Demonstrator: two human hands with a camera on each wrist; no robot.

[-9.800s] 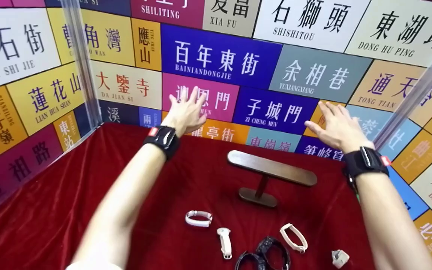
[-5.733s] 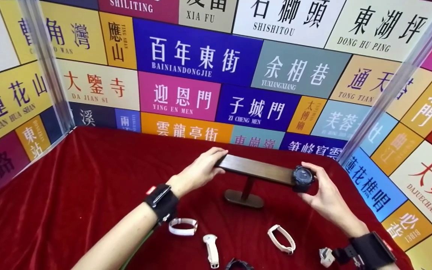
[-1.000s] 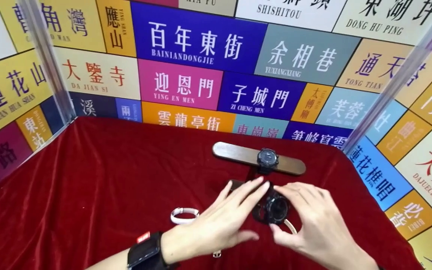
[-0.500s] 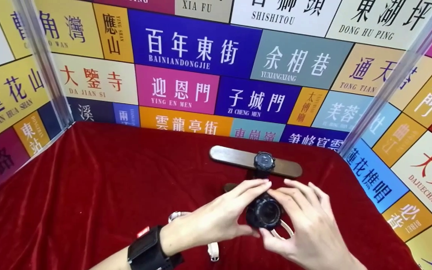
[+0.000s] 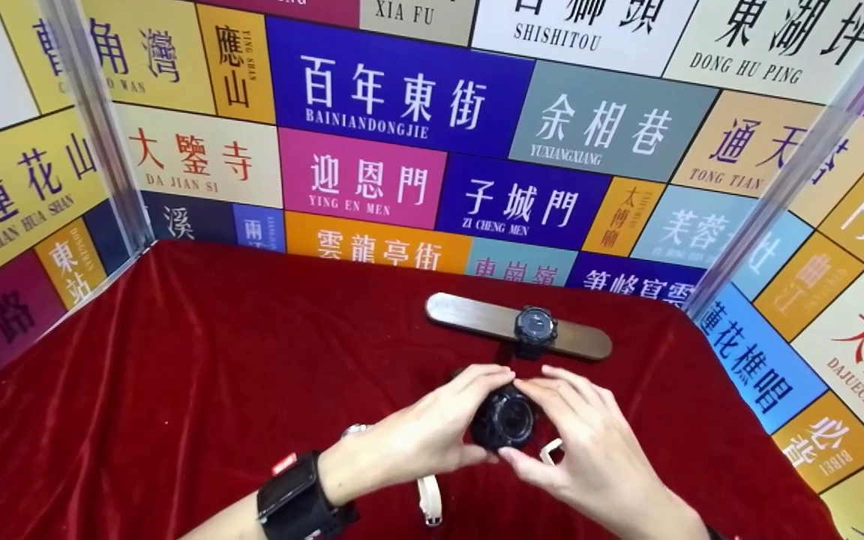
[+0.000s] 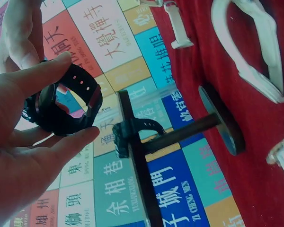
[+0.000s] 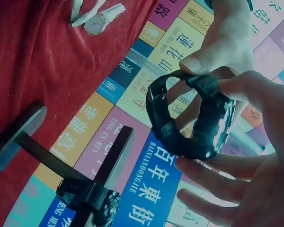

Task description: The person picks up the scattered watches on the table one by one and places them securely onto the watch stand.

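Both hands hold a black wristwatch (image 5: 511, 421) in front of the stand, its dial facing up toward the head camera. My left hand (image 5: 417, 431) grips it from the left with fingertips and thumb; my right hand (image 5: 589, 442) does so from the right. In the right wrist view the watch's strap (image 7: 163, 113) forms a closed loop. A second black wristwatch (image 5: 536, 327) sits around the bar of a brown T-shaped display stand (image 5: 469, 311), right of the bar's middle. The hands hide most of the stand's base in the head view; the left wrist view shows the base (image 6: 222, 120).
A white-strapped watch (image 5: 430, 501) lies on the red cloth (image 5: 237, 360) below my left hand. A pale band (image 5: 552, 451) shows between the hands, and another white watch (image 5: 355, 430) is mostly behind the left wrist. Panels with printed place names (image 5: 394, 82) enclose the back and sides.
Earlier both black watches lay on the cloth. The right hand put one onto the stand's bar; the other was picked up. Since half a second ago, hands and watch have shifted slightly left.
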